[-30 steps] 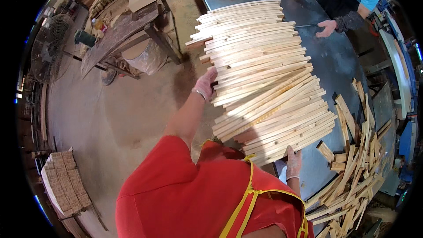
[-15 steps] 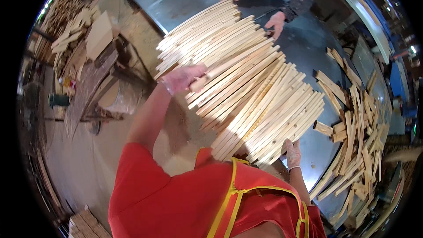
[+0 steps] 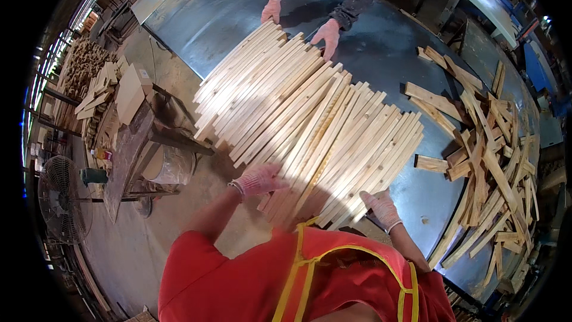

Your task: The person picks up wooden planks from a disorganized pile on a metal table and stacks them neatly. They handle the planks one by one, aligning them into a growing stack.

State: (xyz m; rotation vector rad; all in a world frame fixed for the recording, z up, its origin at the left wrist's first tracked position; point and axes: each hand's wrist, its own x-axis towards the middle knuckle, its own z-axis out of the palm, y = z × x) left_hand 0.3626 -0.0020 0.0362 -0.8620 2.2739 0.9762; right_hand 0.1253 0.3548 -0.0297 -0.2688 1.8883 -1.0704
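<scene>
The person in the red shirt and yellow-strapped apron stands at the near edge of a grey metal tabletop (image 3: 381, 65), working on a broad fan of long pale wooden slats (image 3: 310, 125) that lies diagonally across it, its near ends overhanging the edge by the person's chest. The left hand (image 3: 260, 180), gloved, lies on the near ends at the fan's left side; its grip looks loosely curled over the slat ends rather than clamped on any one piece, though how far the fingers wrap underneath cannot be told. The right hand (image 3: 381, 207), also gloved, rests flat and open against the near ends on the right side, holding nothing. Across the tabletop a co-worker's two hands (image 3: 326, 31) press on the far ends of the same bundle.

To square the slats well, both hands should probably push evenly on the end faces, palms flat, so the ends come flush without any slat riding up over its neighbour. Matching the co-worker's pressure matters, or the fan may skew further. The loose heap of offcuts (image 3: 482, 161) at the right lies apart from the bundle and should be kept out of it.
</scene>
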